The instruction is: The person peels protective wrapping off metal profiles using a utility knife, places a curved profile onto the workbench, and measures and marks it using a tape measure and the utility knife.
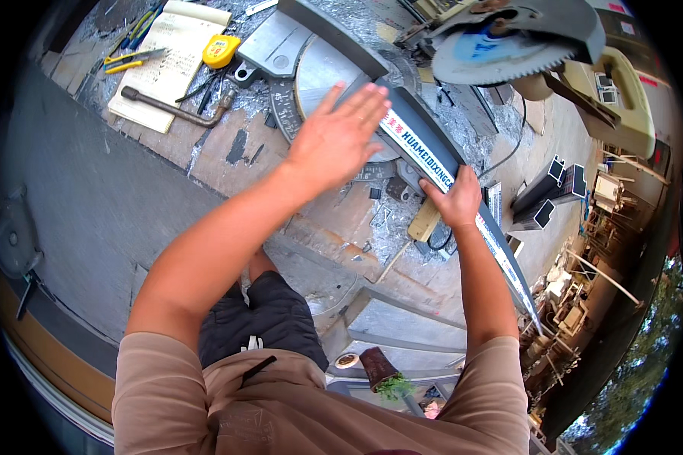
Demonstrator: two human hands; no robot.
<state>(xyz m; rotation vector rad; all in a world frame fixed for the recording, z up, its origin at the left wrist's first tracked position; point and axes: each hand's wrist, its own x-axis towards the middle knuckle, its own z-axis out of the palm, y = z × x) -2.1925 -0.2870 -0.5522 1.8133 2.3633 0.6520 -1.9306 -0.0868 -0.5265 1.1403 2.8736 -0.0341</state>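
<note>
A long aluminium profile [501, 246], dark grey with a white printed film, lies across the round turntable of a mitre saw [310, 72], against its fence. My left hand [332, 140] is stretched out flat over the turntable, its fingertips at the profile's far end; whether they press on it I cannot tell. Farther along, my right hand [457, 201] is closed round the profile, thumb on the near side. The profile's rest runs down to the right past my forearm. Beyond it at the upper right, the toothed saw blade [501, 57] is raised.
Left of the saw lie a notebook [171, 57], a yellow tape measure [221, 51], yellow-handled pliers [133, 62] and a bent wrench [178, 110]. Metal shavings cover the bench. At right stand dark profiles [542, 193] and scattered wood offcuts [573, 315]. Below is a potted plant [378, 369].
</note>
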